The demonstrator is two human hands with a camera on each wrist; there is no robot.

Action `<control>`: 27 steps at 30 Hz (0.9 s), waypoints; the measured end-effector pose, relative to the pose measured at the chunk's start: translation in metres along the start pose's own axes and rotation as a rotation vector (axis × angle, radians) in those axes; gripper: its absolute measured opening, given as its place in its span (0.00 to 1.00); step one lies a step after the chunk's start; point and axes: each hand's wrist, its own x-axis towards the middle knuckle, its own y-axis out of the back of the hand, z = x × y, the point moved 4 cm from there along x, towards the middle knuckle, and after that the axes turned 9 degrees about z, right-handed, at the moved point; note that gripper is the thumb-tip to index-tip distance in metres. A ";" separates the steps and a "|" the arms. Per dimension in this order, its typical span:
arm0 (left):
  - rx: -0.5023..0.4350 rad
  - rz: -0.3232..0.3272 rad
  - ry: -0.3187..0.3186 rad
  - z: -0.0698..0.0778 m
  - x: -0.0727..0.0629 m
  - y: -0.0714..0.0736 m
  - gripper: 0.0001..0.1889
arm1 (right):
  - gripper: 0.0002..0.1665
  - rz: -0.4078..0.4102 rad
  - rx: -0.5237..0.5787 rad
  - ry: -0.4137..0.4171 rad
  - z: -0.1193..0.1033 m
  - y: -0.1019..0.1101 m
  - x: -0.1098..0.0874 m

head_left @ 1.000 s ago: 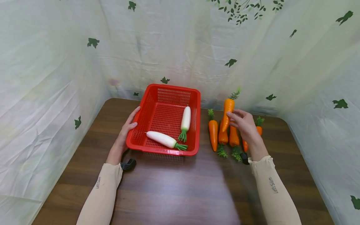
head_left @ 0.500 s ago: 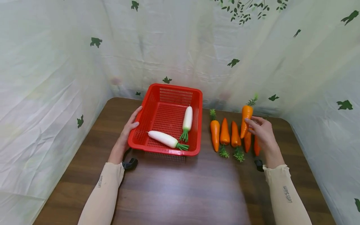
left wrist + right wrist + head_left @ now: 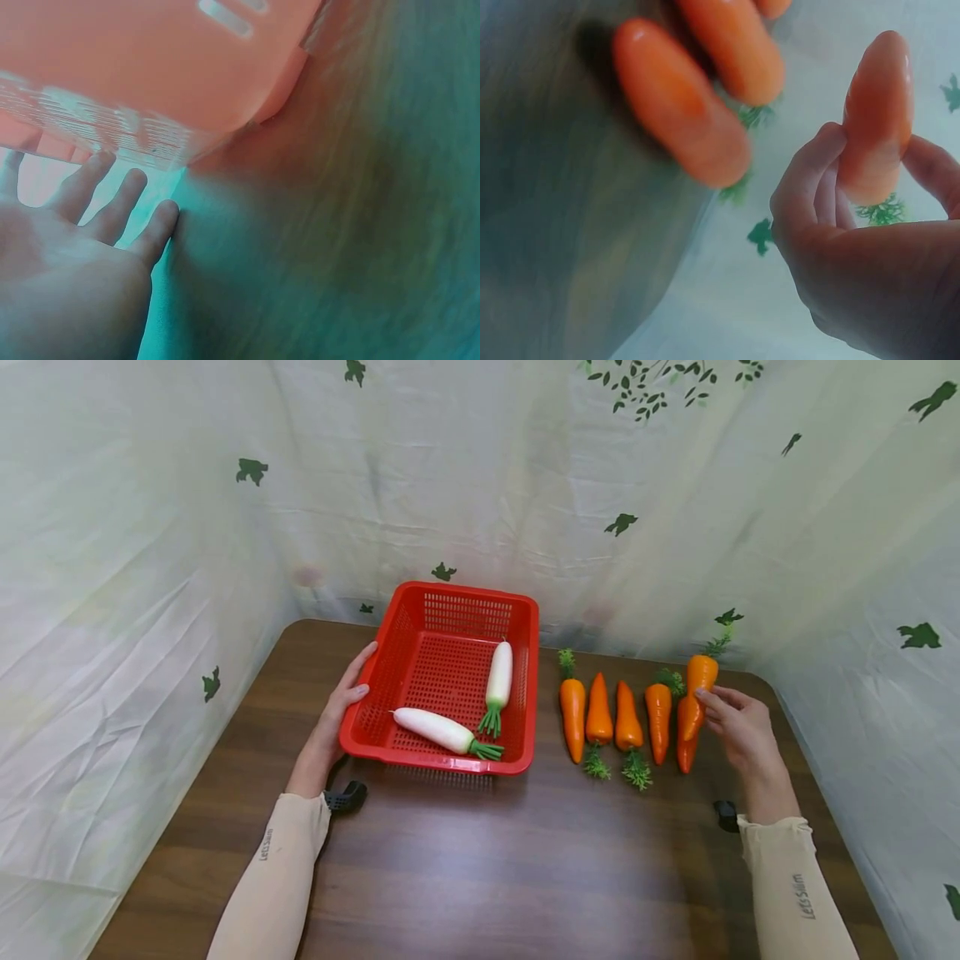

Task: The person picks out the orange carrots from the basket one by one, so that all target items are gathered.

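Note:
A red plastic basket (image 3: 442, 672) stands on the table, holding two white radishes with green tops, one upright in the view (image 3: 498, 675) and one lying across its front (image 3: 435, 728). My left hand (image 3: 333, 710) touches the basket's left side, its fingers extended and spread along the outer wall in the left wrist view. Between thumb and fingertips, my right hand (image 3: 742, 727) pinches a carrot (image 3: 702, 673), leafy end up. It hangs over the rightmost carrot (image 3: 686, 757) of a row, covering most of it in the head view.
Four other carrots lie side by side right of the basket: the leftmost carrot (image 3: 573, 718) and the fourth carrot (image 3: 658, 722) point toward me, the middle two away. A patterned curtain (image 3: 510, 510) hangs behind the wooden table (image 3: 510, 860).
My right hand has carried the carrot rightward along the row, from above the second carrot to above the rightmost one. The left hand has stayed at the basket.

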 end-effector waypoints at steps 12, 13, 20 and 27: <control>0.003 0.005 -0.011 0.002 -0.002 0.003 0.36 | 0.49 0.120 -0.095 -0.026 0.029 0.034 0.011; 0.009 0.006 -0.012 0.002 -0.002 0.004 0.36 | 0.48 0.125 -0.112 -0.024 0.032 0.034 0.012; 0.011 0.004 -0.015 0.003 -0.001 0.007 0.36 | 0.43 0.153 -0.189 -0.056 0.053 0.038 0.020; -0.004 -0.007 -0.021 -0.002 0.003 0.001 0.36 | 0.44 0.186 -0.266 -0.074 0.065 0.049 0.022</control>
